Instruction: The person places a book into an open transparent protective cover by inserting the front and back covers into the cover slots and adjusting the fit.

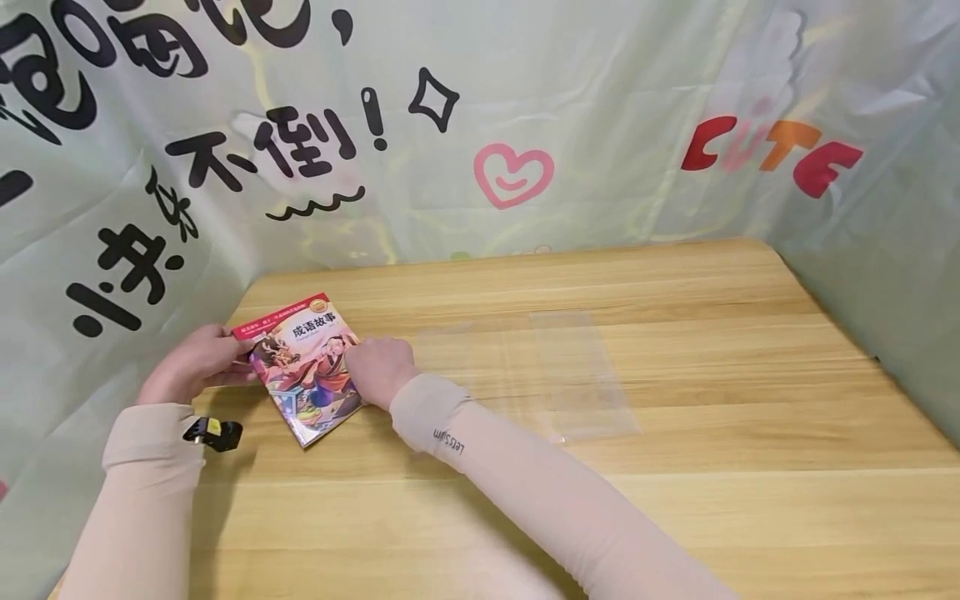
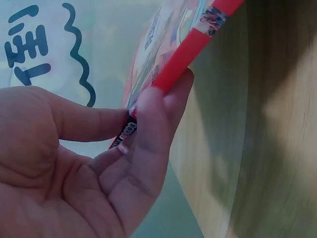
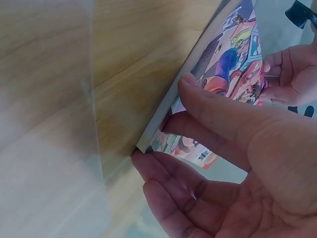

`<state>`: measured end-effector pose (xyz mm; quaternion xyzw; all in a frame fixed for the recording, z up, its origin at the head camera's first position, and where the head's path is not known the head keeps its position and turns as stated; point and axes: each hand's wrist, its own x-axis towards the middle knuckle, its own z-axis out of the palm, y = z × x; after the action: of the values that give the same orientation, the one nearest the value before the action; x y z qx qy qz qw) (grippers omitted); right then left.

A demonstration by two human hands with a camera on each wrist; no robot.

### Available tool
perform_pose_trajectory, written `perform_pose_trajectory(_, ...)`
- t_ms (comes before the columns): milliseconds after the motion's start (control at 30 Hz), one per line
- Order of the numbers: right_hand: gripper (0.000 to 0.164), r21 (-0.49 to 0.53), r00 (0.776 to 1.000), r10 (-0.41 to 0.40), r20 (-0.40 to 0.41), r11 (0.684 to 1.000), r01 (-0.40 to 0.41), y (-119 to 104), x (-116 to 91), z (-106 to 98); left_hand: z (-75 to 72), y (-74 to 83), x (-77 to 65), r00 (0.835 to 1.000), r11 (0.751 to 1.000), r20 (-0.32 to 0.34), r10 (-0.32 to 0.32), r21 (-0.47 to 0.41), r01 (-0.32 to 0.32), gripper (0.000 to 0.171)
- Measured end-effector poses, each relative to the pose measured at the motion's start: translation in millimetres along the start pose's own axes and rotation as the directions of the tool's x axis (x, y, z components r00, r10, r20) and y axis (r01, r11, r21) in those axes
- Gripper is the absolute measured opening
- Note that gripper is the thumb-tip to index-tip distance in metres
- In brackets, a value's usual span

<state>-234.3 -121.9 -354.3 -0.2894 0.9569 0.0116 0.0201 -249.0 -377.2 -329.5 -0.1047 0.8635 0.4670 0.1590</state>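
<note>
A thin storybook [image 1: 306,367] with a colourful illustrated cover and a red top band is held between both hands at the left of the table. My left hand [image 1: 201,360] pinches its spine side; in the left wrist view the thumb and fingers close round the red spine [image 2: 185,58]. On the opposite side, my right hand [image 1: 381,367] grips the page edge [image 3: 171,96], its thumb on that edge and its fingers curled at the corner. The front cover faces up toward the head camera, tilted. Part of the book's right side is hidden behind the right hand.
Right of the book, a clear plastic sleeve [image 1: 581,375] lies flat on the wooden table [image 1: 712,517]. A small black camera [image 1: 213,433] is strapped to the left wrist. Printed cloth [image 1: 600,108] hangs behind the table and along its sides.
</note>
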Motion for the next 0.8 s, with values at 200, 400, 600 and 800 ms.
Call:
perform_pose_trajectory(200,0.038,0.025,1.0,-0.001,0.002,1.0,0.001,3.7,-2.5,-0.1,2.5,0.2,-0.4,0.994,0.995,-0.058,0.09,-0.044,-0.092,0.02)
perform_pose_trajectory(400,0.026,0.022,0.997,0.029,-0.064,0.999,-0.028,5.7,-2.5,4.9,7.8,0.7,-1.9,0.97,0.984,-0.165,0.179,0.01,-0.18,0.028)
perform_pose_trajectory(600,0.019,-0.025,0.985,0.036,-0.167,0.999,-0.041,4.6,-6.9,6.0,7.7,4.4,-7.8,0.948,0.975,-0.229,0.222,0.083,-0.208,0.035)
perform_pose_trajectory(800,0.03,0.049,0.985,0.058,-0.165,0.998,-0.051,13.0,-3.6,3.3,5.4,9.0,-14.5,0.925,0.967,-0.283,0.254,0.062,-0.247,0.027)
